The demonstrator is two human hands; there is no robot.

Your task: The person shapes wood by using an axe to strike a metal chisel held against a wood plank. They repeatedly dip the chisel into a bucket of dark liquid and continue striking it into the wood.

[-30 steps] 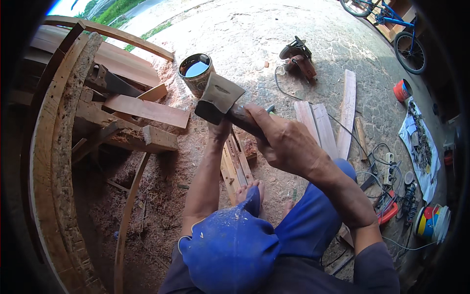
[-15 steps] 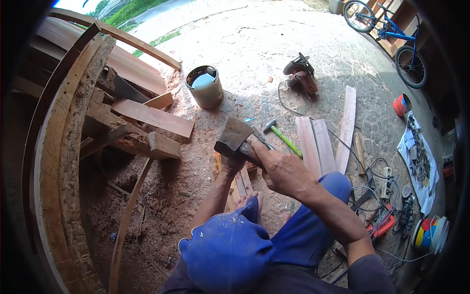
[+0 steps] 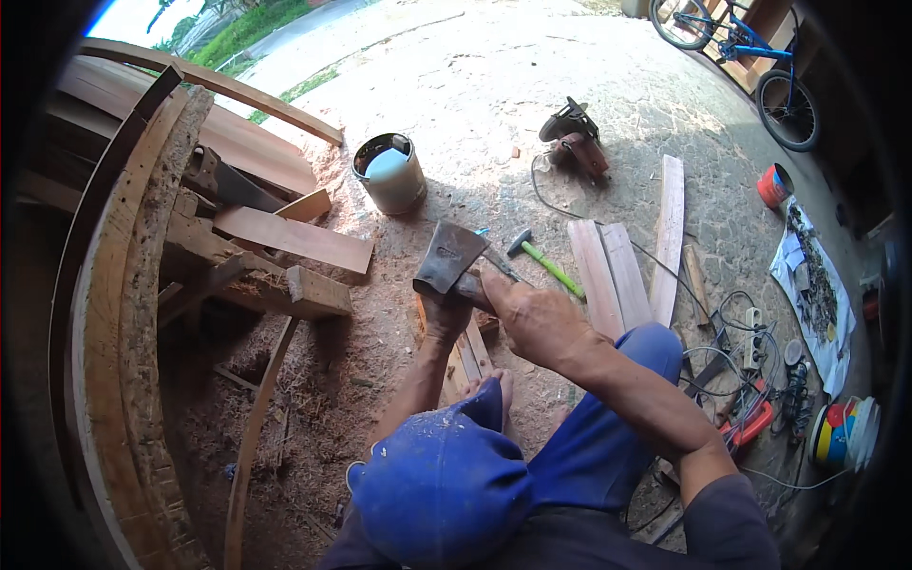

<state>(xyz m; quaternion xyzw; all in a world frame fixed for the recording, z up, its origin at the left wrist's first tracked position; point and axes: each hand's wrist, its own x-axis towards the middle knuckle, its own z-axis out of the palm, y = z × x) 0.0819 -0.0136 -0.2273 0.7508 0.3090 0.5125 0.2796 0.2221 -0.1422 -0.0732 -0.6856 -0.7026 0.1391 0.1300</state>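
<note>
My right hand is wrapped round the handle of an axe. The broad, dark steel head points up and to the left, over my left hand. That head covers the left fingers, so I cannot see what they grip. Beneath my hands lie pale wooden strips, with a bare foot beside them. A hammer with a green handle lies on the ground just beyond my right hand. A blue cap hides part of my left forearm.
A wooden bench stands at the left with a handsaw. Ahead are a bucket and a circular saw. Planks, tangled cables and a red-handled tool lie right. A blue bicycle stands far right.
The view has shifted slightly. The axe and both hands stay nearly where they were, with my right hand and the handle drawn a little leftward.
</note>
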